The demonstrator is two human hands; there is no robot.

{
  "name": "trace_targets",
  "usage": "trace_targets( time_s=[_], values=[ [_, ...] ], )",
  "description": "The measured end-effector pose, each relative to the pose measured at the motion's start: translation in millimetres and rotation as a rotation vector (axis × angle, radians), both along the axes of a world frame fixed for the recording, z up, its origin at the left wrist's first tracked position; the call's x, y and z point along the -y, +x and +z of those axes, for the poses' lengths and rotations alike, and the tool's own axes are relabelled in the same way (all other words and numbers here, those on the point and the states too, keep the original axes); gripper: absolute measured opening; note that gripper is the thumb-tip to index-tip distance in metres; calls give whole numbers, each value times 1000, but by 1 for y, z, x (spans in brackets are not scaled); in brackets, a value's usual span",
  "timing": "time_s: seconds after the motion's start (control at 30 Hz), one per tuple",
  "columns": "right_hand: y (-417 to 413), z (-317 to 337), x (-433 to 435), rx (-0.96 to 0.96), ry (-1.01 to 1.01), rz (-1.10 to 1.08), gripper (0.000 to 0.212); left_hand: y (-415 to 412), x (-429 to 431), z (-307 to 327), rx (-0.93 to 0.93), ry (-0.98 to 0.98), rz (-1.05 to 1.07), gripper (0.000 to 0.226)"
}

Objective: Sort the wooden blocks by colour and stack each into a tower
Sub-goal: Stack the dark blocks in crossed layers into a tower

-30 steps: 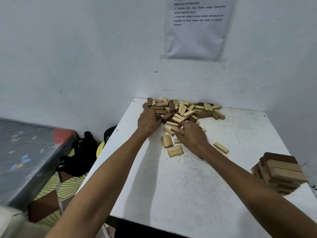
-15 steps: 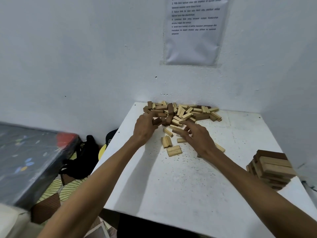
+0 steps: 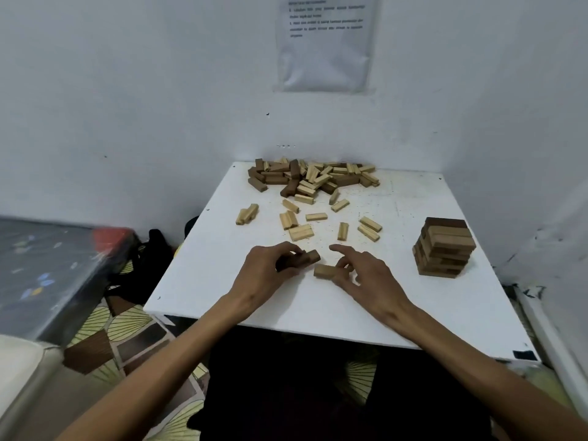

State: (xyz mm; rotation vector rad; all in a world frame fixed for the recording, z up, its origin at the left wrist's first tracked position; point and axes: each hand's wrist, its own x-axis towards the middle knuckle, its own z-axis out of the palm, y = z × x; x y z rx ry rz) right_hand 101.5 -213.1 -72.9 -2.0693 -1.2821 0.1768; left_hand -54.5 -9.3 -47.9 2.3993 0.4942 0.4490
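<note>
Two hands are at work over the near middle of the worktop [image 3: 350, 313]. The left hand [image 3: 270, 270] is closed round a small clutch of dark blocks [image 3: 305, 258], their ends poking out past its fingertips. How many it holds I cannot tell. The right hand [image 3: 366, 272] pinches the near end of a single pale block [image 3: 324, 270] with thumb and a curled finger, the forefinger held out straight above it.

The step in hand looks like sorting: dark and pale wood pulled apart before any new stacking. Next, I judge, each hand must set its catch down by colour, squared up to begin a course.

The dark blocks run crosswise, their free ends pointing at the right hand and tilted slightly up. The pale block lies flat, also crosswise, its free end pointing at the left hand, just short of the dark ends.

Beyond the hands lie loose pale blocks [image 3: 300, 232], and beyond those the mixed pile [image 3: 305, 179]. A built tower [image 3: 444, 249] stands well off to the right of the right hand.
</note>
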Motion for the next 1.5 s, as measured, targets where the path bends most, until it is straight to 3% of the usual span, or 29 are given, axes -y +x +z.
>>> trace_targets(
  time_s=[0.27, 0.47, 0.57, 0.73, 0.83, 0.97, 1.1, 1.5],
  values=[
    [1, -9, 5, 23, -6, 38, 45, 3, 5, -11, 121, -171, 56, 32],
    [3, -13, -4, 32, 46, 39, 27, 14, -4, -8, 79, -136, 62, 24],
    [0, -14, -9, 21, 61, -7, 29, 12, 3, -8, 57, -48, 49, 24],
    [4, -13, -14, -19, 74, -64, 28, 3, 7, -7, -44, -83, -111, 50],
    [11, -5, -8, -104, 42, 17, 38, -2, -2, -3, -73, -162, -156, 61],
    [22, 6, -1, -166, -33, 145, 59, 0, -16, -4, -215, 8, -247, 74],
    [40, 9, -1, -181, -202, 284, 86, 10, -12, -11, -198, 58, -263, 94],
    [29, -4, -10, -103, -11, 245, 64, 17, -10, -24, -40, 3, -205, 65]
  ],
)
